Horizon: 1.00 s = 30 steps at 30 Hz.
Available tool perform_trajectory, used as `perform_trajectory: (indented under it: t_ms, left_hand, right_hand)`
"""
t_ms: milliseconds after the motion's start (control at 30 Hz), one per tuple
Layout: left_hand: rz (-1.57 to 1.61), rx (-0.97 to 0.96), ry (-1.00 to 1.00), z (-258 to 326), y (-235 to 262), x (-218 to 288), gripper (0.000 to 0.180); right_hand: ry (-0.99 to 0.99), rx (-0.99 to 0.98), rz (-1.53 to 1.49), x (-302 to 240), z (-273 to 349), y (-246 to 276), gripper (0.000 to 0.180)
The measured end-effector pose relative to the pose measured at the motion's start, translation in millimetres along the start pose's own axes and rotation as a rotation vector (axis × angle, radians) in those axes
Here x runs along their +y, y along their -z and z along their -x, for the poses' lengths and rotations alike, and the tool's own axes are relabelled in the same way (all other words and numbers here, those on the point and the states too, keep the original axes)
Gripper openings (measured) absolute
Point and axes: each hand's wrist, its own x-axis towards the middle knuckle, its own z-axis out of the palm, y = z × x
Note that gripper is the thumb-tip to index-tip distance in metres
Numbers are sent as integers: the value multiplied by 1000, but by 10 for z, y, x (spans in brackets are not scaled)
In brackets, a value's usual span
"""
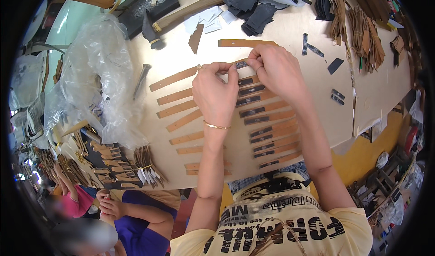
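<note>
My left hand [215,93] and my right hand [277,69] meet over the table, thumbs and index fingers pinched at a brown leather strip with a black patch [241,64] on its end. The fingers hide part of that strip. Below my hands, several brown strips with black end patches [252,89] lie in a column. Left of my left hand, plain brown leather strips [174,78] fan out in another column, some running under my hand and forearm. Just beyond my hands lies a brown strip with a small light slot [244,43].
A hammer [152,29] and a crumpled clear plastic bag [102,74] lie at left. Black pieces [258,18], white paper pieces [206,19] and a brown scrap [195,38] are at the back. Bundled brown strips [362,38] lie far right. Another person [136,215] sits at lower left.
</note>
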Motion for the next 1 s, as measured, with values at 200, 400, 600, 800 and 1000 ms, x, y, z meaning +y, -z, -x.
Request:
perform_trajectory:
  t_ms: [200,400,600,800,1000]
  left_hand:
    - [5,12,-30,-1,-14,-18,15]
    - [4,6,0,1,-26,-13,15]
    - [13,26,-27,-1,-41,-42,14]
    - [0,59,-52,3,-80,-74,14]
    - [17,39,-22,14,-74,-54,13]
  right_hand:
    - [-18,-53,45,-11,-64,24,16]
    - [-41,-88,44,-40,-72,38,17]
    - [-27,-64,50,-31,-49,4,18]
    - [13,-21,107,-34,-17,-33,18]
    - [-9,-12,123,-48,-1,-57,17]
